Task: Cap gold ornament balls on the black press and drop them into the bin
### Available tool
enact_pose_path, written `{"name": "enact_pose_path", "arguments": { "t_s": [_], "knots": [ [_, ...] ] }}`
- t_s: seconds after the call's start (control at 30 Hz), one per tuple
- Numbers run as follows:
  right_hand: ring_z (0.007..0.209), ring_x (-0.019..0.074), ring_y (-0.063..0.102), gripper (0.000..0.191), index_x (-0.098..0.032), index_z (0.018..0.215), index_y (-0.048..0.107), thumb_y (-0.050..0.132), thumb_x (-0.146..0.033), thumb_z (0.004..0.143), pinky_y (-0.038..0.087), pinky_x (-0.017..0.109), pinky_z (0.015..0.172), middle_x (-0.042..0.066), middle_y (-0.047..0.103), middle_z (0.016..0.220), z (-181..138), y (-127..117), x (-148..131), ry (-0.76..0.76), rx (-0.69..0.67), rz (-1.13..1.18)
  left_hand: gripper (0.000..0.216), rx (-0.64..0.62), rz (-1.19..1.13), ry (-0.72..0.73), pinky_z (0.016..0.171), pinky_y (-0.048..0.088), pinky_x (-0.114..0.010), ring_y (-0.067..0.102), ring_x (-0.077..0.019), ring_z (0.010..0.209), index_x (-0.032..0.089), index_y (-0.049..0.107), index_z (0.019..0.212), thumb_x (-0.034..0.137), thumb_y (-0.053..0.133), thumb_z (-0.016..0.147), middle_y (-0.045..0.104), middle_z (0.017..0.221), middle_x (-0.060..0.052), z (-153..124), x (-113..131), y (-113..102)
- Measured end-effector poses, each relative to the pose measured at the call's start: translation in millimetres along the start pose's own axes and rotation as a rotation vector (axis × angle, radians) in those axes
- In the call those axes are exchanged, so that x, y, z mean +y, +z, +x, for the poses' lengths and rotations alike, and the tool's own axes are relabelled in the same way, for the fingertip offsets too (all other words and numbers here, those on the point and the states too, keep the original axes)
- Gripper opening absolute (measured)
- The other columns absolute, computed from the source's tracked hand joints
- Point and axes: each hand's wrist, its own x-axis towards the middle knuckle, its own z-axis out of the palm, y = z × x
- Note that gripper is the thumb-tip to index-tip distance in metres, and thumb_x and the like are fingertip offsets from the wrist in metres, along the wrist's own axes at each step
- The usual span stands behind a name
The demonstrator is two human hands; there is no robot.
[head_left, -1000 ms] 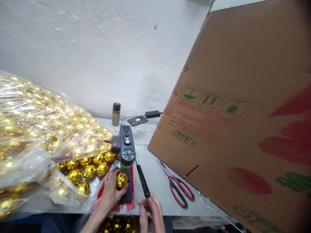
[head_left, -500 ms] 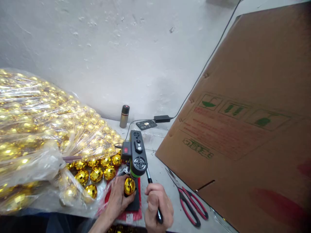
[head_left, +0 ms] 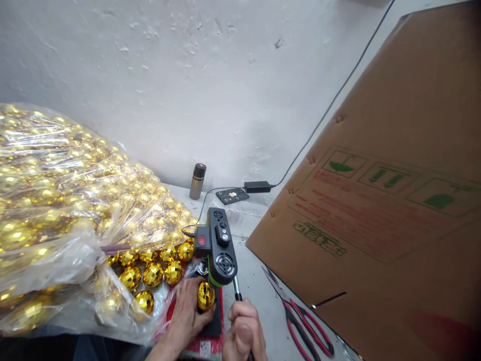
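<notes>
My left hand (head_left: 188, 306) holds a shiny gold mirrored ball (head_left: 206, 296) between thumb and fingers, under the near end of a black bench press machine (head_left: 221, 248). My right hand (head_left: 246, 328) is wrapped round the black-gripped lever (head_left: 238, 291) at the machine's right side. A dark base plate (head_left: 212, 326) lies below the ball on a red plastic sheet (head_left: 221, 343). Several loose gold balls (head_left: 153, 274) sit left of my left hand, at the mouth of a clear plastic bag (head_left: 75, 265).
The bag of gold balls fills the left side. Red-and-black scissors (head_left: 300, 321) lie right of my right hand, beside a large cardboard box (head_left: 376, 200). Behind the machine are a small bottle (head_left: 197, 181), a dark patterned phone (head_left: 232, 195) and a black power adapter (head_left: 257, 187) with its cable.
The view has shifted, so everything sits slightly further right and most near things lower. My right hand and the lever end are lower in the picture. My left hand still holds the ball.
</notes>
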Motion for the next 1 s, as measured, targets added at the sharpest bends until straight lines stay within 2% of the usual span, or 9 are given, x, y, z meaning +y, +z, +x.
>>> {"name": "enact_pose_path", "arguments": {
  "t_s": [0.17, 0.4, 0.5, 0.67, 1.0],
  "knots": [
    [0.056, 0.0119, 0.045, 0.039, -0.023, 0.068, 0.046, 0.043, -0.023, 0.106, 0.049, 0.033, 0.079, -0.005, 0.05, 0.062, -6.3, 0.9, 5.6, -0.014, 0.05, 0.002, 0.045, -0.026, -0.004, -0.009, 0.089, 0.055, -0.051, 0.069, -0.0351, 0.101, 0.018, 0.069, 0.119, 0.029, 0.07, 0.075, 0.074, 0.108, -0.014, 0.2, 1.0, -1.0],
    [0.057, 0.0111, 0.045, 0.04, -0.023, 0.069, 0.046, 0.042, -0.024, 0.108, 0.047, 0.031, 0.083, -0.005, 0.051, 0.064, -10.6, -1.4, 7.7, -0.01, 0.043, 0.011, 0.046, -0.012, -0.01, -0.021, 0.09, 0.055, -0.052, 0.069, -0.0355, 0.101, 0.019, 0.069, 0.118, 0.03, 0.071, 0.073, 0.074, 0.106, -0.013, 0.9, 1.2, 1.6],
    [0.057, 0.0105, 0.046, 0.04, -0.023, 0.069, 0.046, 0.042, -0.026, 0.109, 0.047, 0.03, 0.085, -0.006, 0.051, 0.065, -8.3, -0.9, 6.3, -0.005, 0.019, 0.001, 0.046, -0.009, -0.017, -0.024, 0.09, 0.055, -0.052, 0.07, -0.0349, 0.099, 0.02, 0.07, 0.117, 0.03, 0.07, 0.073, 0.074, 0.104, -0.012, 1.7, 3.0, 0.0],
    [0.055, 0.0104, 0.045, 0.04, -0.022, 0.068, 0.046, 0.043, -0.024, 0.108, 0.048, 0.029, 0.079, -0.006, 0.051, 0.063, -5.8, -2.4, 5.2, -0.036, 0.008, -0.006, 0.044, -0.01, -0.03, -0.019, 0.088, 0.055, -0.051, 0.07, -0.0346, 0.098, 0.02, 0.07, 0.116, 0.032, 0.071, 0.073, 0.074, 0.102, -0.012, 3.1, 4.6, -2.5],
    [0.056, 0.0095, 0.048, 0.041, -0.022, 0.068, 0.046, 0.04, -0.025, 0.109, 0.05, 0.028, 0.084, -0.006, 0.053, 0.065, -3.0, -8.8, 7.5, -0.056, -0.065, -0.042, 0.051, 0.026, 0.003, 0.024, 0.089, 0.056, -0.051, 0.071, -0.0349, 0.1, 0.018, 0.068, 0.121, 0.031, 0.069, 0.072, 0.076, 0.106, -0.013, 2.2, -4.6, 6.0]
  ]
}}
